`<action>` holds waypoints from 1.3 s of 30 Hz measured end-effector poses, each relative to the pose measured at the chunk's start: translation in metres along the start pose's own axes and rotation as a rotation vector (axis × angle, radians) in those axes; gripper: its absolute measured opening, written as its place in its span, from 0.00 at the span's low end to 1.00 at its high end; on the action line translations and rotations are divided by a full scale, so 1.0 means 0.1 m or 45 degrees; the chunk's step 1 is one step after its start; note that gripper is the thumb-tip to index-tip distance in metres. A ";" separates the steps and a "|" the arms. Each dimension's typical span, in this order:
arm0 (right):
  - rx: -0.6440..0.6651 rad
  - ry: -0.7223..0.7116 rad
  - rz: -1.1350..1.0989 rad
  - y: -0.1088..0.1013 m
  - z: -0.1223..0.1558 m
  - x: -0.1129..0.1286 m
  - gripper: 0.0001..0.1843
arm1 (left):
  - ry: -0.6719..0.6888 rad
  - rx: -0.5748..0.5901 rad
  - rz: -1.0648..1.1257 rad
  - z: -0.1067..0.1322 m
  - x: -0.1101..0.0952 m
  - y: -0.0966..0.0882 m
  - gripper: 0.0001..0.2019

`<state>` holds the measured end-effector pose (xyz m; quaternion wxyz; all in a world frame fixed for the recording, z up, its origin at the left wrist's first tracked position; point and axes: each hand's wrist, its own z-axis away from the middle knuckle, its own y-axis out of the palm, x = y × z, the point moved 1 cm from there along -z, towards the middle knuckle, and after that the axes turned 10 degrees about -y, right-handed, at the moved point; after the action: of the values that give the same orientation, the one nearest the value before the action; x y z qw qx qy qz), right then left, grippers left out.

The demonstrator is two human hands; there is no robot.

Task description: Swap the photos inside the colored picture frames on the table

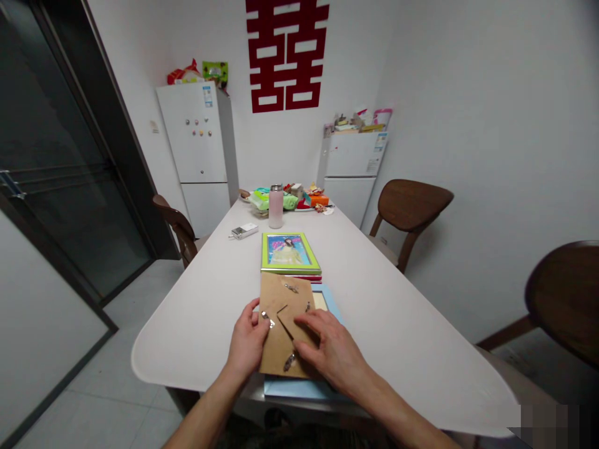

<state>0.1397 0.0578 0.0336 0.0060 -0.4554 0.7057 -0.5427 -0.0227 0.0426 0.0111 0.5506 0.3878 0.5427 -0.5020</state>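
A brown picture-frame backing board lies in front of me, over a light blue picture frame that shows past its right and lower edges. Metal clips sit near the board's sides, and a stand flap is cut into its middle. My left hand grips the board's left edge, thumb on top near a clip. My right hand is over the right half, its thumb and fingers apart and touching the board beside the flap. Its outer fingers are partly hidden.
Just beyond the board, a green picture frame with a picture lies on a red one. Farther back on the white table are a pink bottle, a small silver device and snack packets. Wooden chairs flank the table.
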 end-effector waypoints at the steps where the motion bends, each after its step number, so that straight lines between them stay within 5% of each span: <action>1: -0.012 -0.016 -0.026 -0.01 0.00 -0.03 0.15 | -0.033 -0.005 0.042 0.01 -0.01 -0.07 0.23; 8: 0.049 0.366 0.355 -0.11 0.10 -0.62 0.21 | -0.201 -0.187 0.107 0.00 0.12 -0.79 0.23; 12: 0.146 0.442 0.424 -0.06 0.13 -0.73 0.25 | -0.221 -0.289 -0.035 -0.07 0.21 -1.02 0.22; 18: 0.020 0.499 0.271 -0.09 0.09 -0.79 0.26 | -0.124 -0.436 -0.419 -0.16 0.26 -1.22 0.27; 21: -0.085 0.665 -0.165 -0.15 0.09 -0.75 0.31 | -0.038 -0.505 -0.596 -0.18 0.22 -1.24 0.27; 23: -0.117 0.768 -0.654 -0.19 0.11 -0.67 0.33 | 0.054 -0.514 -0.671 -0.16 0.15 -1.13 0.26; 26: -0.169 0.855 -1.164 -0.24 0.12 -0.53 0.37 | 0.202 -0.422 -0.714 -0.04 0.05 -0.71 0.24; 29: -0.229 0.864 -1.304 -0.26 0.12 -0.41 0.40 | 0.339 -0.187 -0.723 0.19 -0.04 -0.10 0.25; 31: -0.259 0.845 -1.306 -0.27 0.11 -0.37 0.41 | 0.558 0.120 -0.710 0.34 -0.09 0.29 0.34; 33: -0.268 0.827 -1.269 -0.26 0.10 -0.36 0.40 | 0.664 0.220 -0.745 0.44 -0.13 0.56 0.36; 36: -0.255 0.789 -1.131 -0.22 0.09 -0.45 0.38 | 0.777 0.280 -0.828 0.47 -0.21 0.67 0.28; 39: -0.228 0.724 -0.826 -0.16 0.11 -0.63 0.36 | 0.812 0.182 -0.803 0.44 -0.29 0.50 0.24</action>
<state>0.1926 0.0905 0.0106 -0.3986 -0.4847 0.5441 -0.5569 0.0381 0.0134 0.0390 0.1479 0.3757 0.7407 -0.5369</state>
